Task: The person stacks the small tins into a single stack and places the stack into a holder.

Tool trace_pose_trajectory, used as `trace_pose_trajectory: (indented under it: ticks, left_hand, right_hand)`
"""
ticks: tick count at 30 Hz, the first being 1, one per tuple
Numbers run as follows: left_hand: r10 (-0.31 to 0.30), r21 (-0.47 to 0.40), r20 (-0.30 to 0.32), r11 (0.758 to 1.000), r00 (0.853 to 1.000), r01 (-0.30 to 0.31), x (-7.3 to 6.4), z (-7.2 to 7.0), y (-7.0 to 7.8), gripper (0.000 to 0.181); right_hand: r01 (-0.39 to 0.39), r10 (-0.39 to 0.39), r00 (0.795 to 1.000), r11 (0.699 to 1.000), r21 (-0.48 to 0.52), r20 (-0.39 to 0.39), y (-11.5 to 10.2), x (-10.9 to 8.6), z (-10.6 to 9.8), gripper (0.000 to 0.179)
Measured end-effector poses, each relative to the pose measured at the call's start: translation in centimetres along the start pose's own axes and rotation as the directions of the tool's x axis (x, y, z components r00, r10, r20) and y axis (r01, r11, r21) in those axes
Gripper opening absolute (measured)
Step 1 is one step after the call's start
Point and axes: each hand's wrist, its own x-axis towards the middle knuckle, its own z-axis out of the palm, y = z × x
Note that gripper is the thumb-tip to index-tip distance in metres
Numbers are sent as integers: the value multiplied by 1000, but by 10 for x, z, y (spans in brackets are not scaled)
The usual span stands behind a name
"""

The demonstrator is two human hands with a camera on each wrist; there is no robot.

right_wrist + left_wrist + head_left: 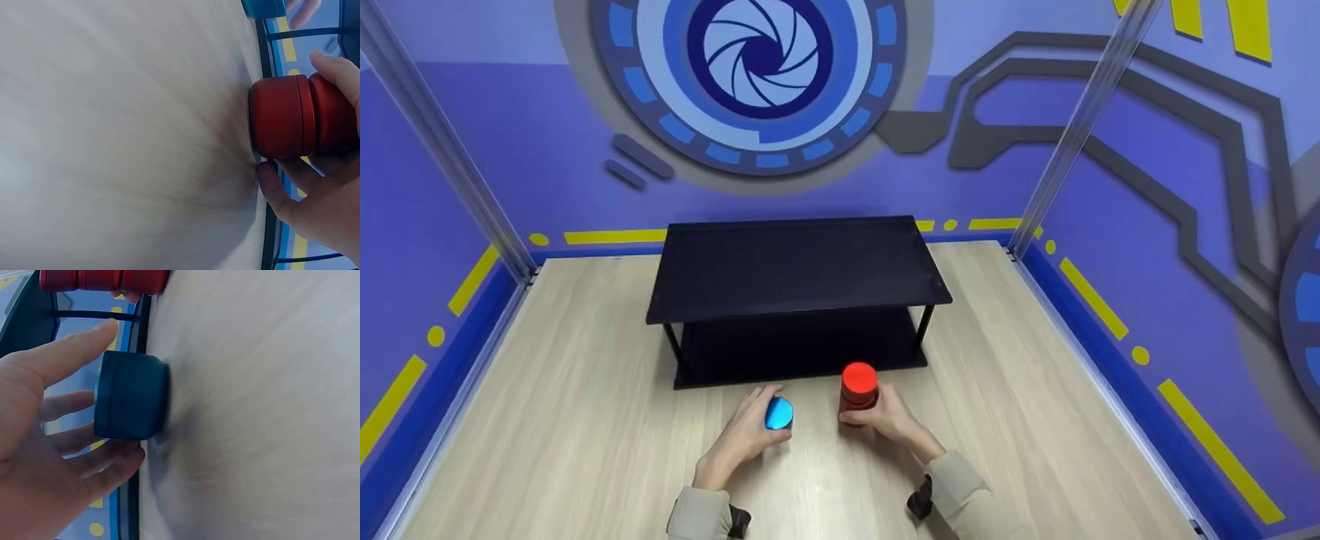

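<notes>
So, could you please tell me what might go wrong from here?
The red stack looks like two separate pieces, so the upper one might slide off if the right hand tips it. The thumb of the left hand appears apart from the blue container in the left wrist view, so a careless move could knock it over. Both items are near the front of the black shelf, so pushing forward may bump it.
</notes>
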Motion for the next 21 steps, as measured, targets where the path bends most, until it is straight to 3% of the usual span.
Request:
trace_pose_trajectory:
  ticks: [3, 10, 18, 21]
  left_hand:
    - [10, 5, -3, 1000, 1000, -10, -2, 2, -3, 69]
    - [-5, 2, -11, 1000, 1000, 5, -4, 5, -7, 66]
    - [-31, -1, -23, 1000, 999, 31, -3, 6, -7, 66]
    - [-37, -7, -27, 999, 999, 37, -5, 7, -7, 66]
  right_hand:
    - [-7, 7, 1000, 1000, -7, 0, 0, 2, -1, 49]
    - [-17, 17, 1000, 1000, 5, 5, -40, -10, -5, 41]
    - [-12, 12, 1000, 1000, 6, 20, -40, -7, -5, 41]
    - [-9, 9, 1000, 1000, 8, 17, -26, -5, -3, 43]
